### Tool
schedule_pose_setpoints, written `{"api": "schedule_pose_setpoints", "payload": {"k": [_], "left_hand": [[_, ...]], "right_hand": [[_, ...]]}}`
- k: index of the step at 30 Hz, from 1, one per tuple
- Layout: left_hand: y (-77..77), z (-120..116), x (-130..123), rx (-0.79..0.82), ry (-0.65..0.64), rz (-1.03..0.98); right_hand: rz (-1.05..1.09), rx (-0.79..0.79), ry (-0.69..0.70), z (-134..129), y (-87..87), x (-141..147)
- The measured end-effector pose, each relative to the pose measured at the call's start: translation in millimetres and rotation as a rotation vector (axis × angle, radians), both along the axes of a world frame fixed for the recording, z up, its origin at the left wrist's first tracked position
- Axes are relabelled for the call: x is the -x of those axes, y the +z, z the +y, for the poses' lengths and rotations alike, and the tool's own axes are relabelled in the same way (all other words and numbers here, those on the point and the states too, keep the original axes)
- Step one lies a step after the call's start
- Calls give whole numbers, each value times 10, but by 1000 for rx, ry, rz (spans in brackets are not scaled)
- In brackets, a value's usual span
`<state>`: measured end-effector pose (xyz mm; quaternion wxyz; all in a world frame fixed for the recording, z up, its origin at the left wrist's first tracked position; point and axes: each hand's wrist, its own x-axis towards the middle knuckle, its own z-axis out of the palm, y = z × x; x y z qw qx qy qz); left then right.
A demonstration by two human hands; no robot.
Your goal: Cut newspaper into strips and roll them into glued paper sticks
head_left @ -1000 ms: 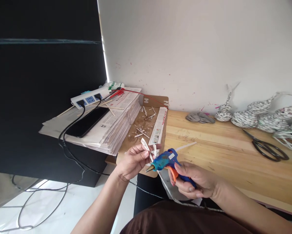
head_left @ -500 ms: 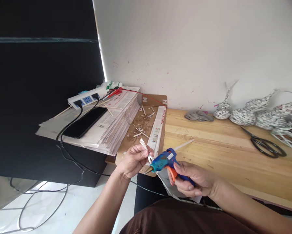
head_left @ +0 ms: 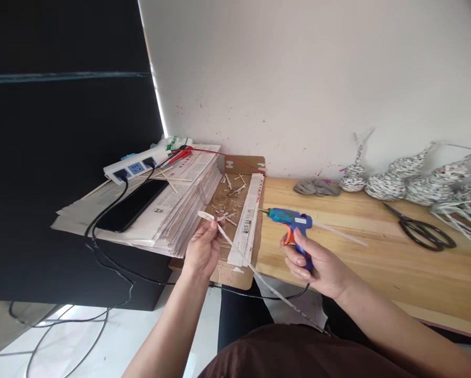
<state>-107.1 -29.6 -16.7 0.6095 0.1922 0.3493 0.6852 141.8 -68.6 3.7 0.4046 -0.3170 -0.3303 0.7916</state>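
Between the thumb and fingers of my left hand (head_left: 204,245) is one end of a long rolled paper strip (head_left: 264,280). Its flattened white tip sticks out past the fingers, and the rest slants down to my lap. My right hand (head_left: 316,262) grips the handle of a blue hot glue gun (head_left: 294,218) with an orange trigger. The gun's nozzle points left, above the table and apart from the strip. A glue stick (head_left: 339,232) juts out of its back end. Below the hands, flat newspaper strips (head_left: 248,226) lie on a piece of cardboard (head_left: 235,278).
To the left, a tall newspaper stack (head_left: 191,210) carries a phone (head_left: 131,205) and a power strip (head_left: 136,164). Black scissors (head_left: 424,233), a grey cloth-like bundle (head_left: 317,187) and several woven paper gourds (head_left: 388,181) occupy the wooden table (head_left: 377,283). A black cord hangs below the hands.
The glue gun has moved up and right, away from the paper strip, and its nozzle now points level to the left. My left hand has shifted left, showing the strip's length.
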Motion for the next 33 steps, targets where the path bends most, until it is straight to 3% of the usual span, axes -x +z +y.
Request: {"api": "schedule_pose_setpoints", "payload": {"k": [5,12,16,19,28,33], "left_hand": [[-97,183,35,62,36,38],[-110,8,25,-19,37,280],[-41,-61,-72,-61,-166,391],[4,15,-185,-28,-318,440],[57,328,-385,-6,-455,732],[44,404,-429,-61,-428,769]], "right_hand": [[-38,89,-88,-2,-138,26],[39,146,-260,23,-163,-23],[76,193,-311,18,-168,18],[127,201,-314,6,-173,65],[237,225,-270,20,-201,119],[252,250,-261,43,-232,112]]}}
